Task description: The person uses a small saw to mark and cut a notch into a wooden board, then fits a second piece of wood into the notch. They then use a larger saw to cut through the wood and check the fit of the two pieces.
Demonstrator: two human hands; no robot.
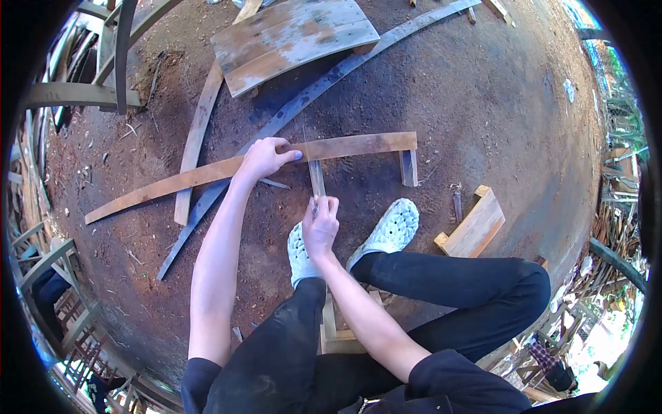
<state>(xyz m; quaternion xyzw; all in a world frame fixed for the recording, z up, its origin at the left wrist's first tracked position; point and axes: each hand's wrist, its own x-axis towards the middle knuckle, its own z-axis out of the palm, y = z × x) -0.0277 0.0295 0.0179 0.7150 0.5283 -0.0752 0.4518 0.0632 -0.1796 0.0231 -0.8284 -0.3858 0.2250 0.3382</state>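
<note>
A long, narrow wooden plank (365,144) lies crosswise in front of me, raised at its right part on short wooden supports. My left hand (265,159) grips it near the middle, fingers over the far edge and thumb on top. Closed in a fist, my right hand (321,224) is just on the near side of the plank. It holds what looks like a hand saw (307,148), its thin blade seen edge-on across the plank, right of my left thumb. The handle is mostly hidden by my fingers.
A low wooden bench top (293,41) stands at the back. Long boards (289,110) and another strip (196,141) lie on the dirt ground. A wooden block piece (474,224) sits to the right of my shoes (393,228). Wooden frames (83,95) stand at the left.
</note>
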